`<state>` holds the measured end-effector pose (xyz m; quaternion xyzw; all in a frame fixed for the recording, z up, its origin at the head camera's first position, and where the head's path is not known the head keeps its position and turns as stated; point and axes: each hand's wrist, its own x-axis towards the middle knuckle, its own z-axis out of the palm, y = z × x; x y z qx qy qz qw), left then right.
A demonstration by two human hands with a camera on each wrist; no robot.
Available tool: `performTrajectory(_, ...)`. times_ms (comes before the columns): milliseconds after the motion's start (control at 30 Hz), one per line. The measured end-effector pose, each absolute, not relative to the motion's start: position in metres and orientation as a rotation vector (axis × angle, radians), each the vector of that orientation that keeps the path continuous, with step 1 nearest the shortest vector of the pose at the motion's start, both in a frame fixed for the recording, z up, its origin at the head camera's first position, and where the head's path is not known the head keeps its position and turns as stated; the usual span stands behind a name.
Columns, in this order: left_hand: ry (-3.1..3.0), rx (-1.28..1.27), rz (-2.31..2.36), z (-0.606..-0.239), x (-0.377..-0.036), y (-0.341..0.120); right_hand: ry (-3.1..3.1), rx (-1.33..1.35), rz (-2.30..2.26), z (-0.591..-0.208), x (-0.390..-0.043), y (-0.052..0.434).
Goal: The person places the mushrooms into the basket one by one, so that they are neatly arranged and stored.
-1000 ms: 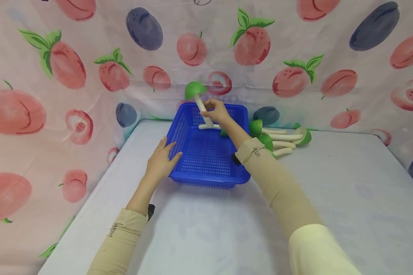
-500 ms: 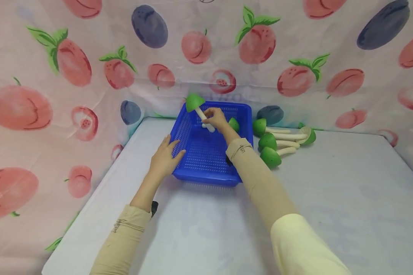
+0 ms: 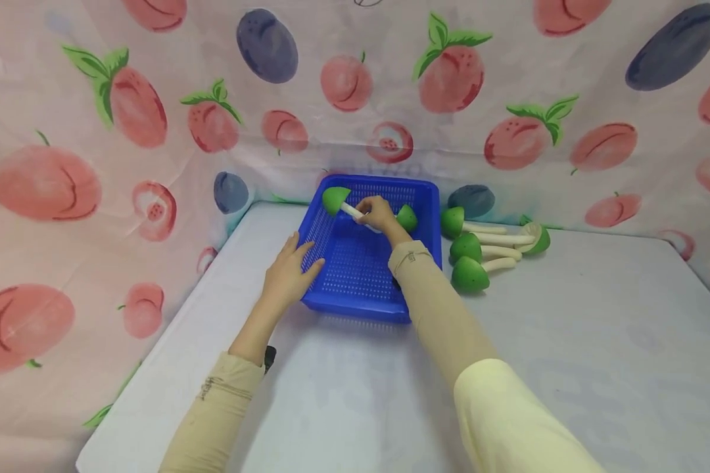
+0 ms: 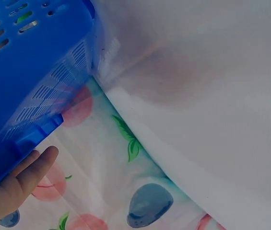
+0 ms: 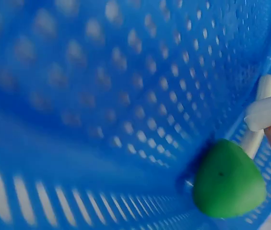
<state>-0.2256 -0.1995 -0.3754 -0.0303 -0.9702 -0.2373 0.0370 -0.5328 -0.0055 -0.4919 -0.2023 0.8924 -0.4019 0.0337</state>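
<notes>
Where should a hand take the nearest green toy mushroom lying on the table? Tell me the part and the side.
Take the nearest mushroom by its pale stem, from above and from the right. The stem lies flat, pointing right, away from the basket; the round green cap is the wider part.

No readable text, labels or numbers anywhere.

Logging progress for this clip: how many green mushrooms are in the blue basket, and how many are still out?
Done: one mushroom already lies in the blue basket. In hand: the right hand holds a second mushroom by its stem, low inside the basket, while the left hand rests on the basket's left rim. Left: four mushrooms lie on the table to the right of the basket.
</notes>
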Motion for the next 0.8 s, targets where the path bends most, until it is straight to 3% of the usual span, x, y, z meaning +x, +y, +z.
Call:
performTrajectory(300,-2.987,-0.102,-0.693,-0.373,-0.225,-0.201,2.872,-0.666,-0.945,-0.501,-0.528,-0.014)
performTrajectory(567,-2.991,-0.094,-0.699,-0.375,-0.224,-0.200,2.940,-0.454,-0.594,-0.417,-0.428,-0.024)
performTrajectory(800,-2.993,-0.089,-0.687,-0.377,-0.225,-0.199,2.992,-0.438,-0.555,-0.407,-0.404,-0.023)
